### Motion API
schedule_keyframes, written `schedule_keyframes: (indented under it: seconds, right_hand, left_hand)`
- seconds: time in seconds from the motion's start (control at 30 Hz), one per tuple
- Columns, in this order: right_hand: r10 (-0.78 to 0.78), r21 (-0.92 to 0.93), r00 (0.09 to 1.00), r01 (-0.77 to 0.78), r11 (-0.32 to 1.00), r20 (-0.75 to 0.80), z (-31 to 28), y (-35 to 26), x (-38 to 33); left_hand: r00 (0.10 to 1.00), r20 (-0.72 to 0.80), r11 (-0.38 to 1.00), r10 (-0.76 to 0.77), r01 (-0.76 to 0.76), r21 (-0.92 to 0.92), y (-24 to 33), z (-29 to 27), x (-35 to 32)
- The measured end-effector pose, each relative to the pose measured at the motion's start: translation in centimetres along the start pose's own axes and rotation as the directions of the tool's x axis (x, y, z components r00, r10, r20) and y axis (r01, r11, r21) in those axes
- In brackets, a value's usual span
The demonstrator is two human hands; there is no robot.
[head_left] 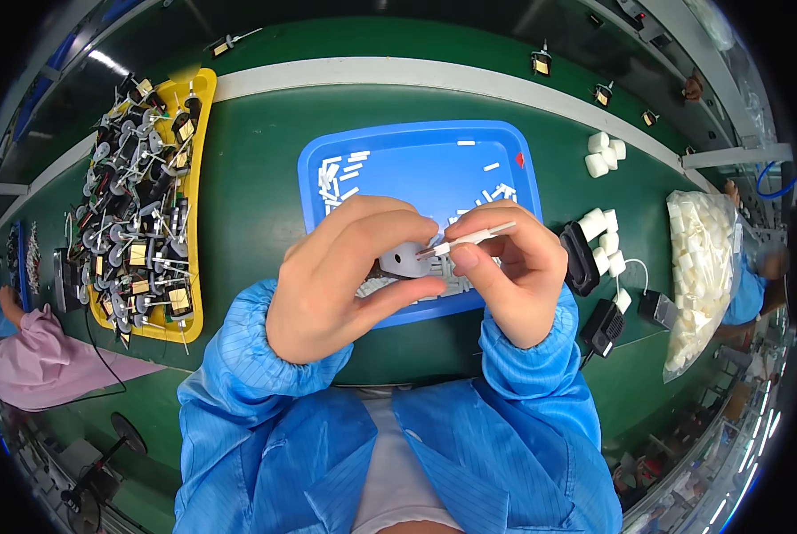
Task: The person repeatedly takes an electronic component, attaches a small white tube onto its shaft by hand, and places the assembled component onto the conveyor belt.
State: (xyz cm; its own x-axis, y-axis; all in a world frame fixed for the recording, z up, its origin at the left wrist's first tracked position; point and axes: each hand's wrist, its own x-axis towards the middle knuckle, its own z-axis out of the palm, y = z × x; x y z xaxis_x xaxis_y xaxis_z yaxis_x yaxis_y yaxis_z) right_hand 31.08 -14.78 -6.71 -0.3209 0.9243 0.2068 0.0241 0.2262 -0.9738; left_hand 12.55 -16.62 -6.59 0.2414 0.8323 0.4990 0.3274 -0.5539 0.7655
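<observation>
My left hand (345, 276) is closed around a small grey disc-shaped part (405, 258), held between thumb and fingers just above the near edge of a blue tray (505, 142). My right hand (514, 267) pinches a thin white tube (469, 238) between thumb and forefinger, its end touching the grey part. Several short white tube pieces (336, 173) lie scattered in the tray behind my hands. Both sleeves are blue.
A yellow tray (204, 84) at the left is heaped with small wired coil parts. White foam plugs (603, 151) and a clear bag of them (705, 258) lie at the right, beside black devices (581, 258). A person in pink (33, 356) sits at the far left.
</observation>
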Motion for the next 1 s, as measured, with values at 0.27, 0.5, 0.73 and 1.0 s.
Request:
schedule_keyframes:
  seconds: [0.27, 0.5, 0.73, 1.0]
  right_hand:
    - [0.029, 0.086, 0.988, -0.042, 0.995, 0.149, 1.6, 0.5, 0.3]
    - [0.081, -0.095, 0.992, -0.090, 0.991, -0.098, 1.6, 1.7, -0.6]
    - [0.153, -0.104, 0.986, -0.159, 0.982, -0.058, 2.1, 3.1, -0.8]
    - [0.217, -0.236, 0.970, -0.236, 0.943, -0.105, 2.7, 3.7, -1.7]
  left_hand:
    - [0.964, -0.069, 0.964, -0.256, 0.249, -0.099, 1.4, -1.9, -2.5]
    - [0.769, -0.617, 0.986, -0.167, 0.118, -0.119, -0.5, -13.8, -5.4]
    - [0.275, -0.960, 0.724, 0.041, 0.654, 0.219, -10.9, -39.4, -20.0]
    - [0.161, -0.987, 0.299, -0.020, 0.943, 0.148, -19.1, -48.8, -30.0]
